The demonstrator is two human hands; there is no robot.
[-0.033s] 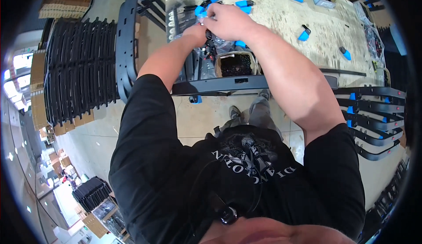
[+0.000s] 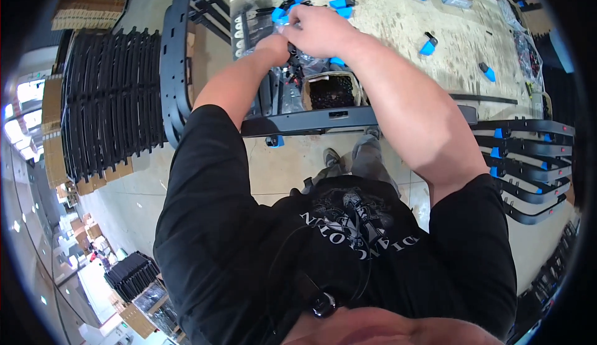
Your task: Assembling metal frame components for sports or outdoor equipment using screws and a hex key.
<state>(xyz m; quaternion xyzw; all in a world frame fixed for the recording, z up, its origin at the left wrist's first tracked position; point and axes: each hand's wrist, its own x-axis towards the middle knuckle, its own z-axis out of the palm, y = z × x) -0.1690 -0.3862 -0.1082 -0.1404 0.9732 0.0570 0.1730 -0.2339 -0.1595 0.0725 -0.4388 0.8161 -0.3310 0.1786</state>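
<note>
Over the left part of the workbench [image 2: 398,46], my two hands meet with their fingers curled. My right hand [image 2: 318,32] is bent in a pinch, its thumb toward my left hand [image 2: 273,48], which is closed just beside it. What they hold is hidden between the fingers. Blue-and-black pieces [image 2: 279,14] lie just beyond the hands. Under and near them are clear plastic bags [image 2: 311,65] with small parts. An open box [image 2: 306,91] of small black parts stands closer to me. A long dark metal bar [image 2: 305,122] runs along the bench's near edge.
More blue-and-black pieces [image 2: 428,45] lie scattered to the right. A bin [image 2: 459,1] of black parts stands at the far right. Curved black bars [image 2: 528,174] are stacked at right, upright black frames [image 2: 177,65] at left, beside a tall stack of black parts [image 2: 112,96].
The view has shifted very slightly, moving the bench a little left in the picture. Both hands keep nearly the same pose over the same spot.
</note>
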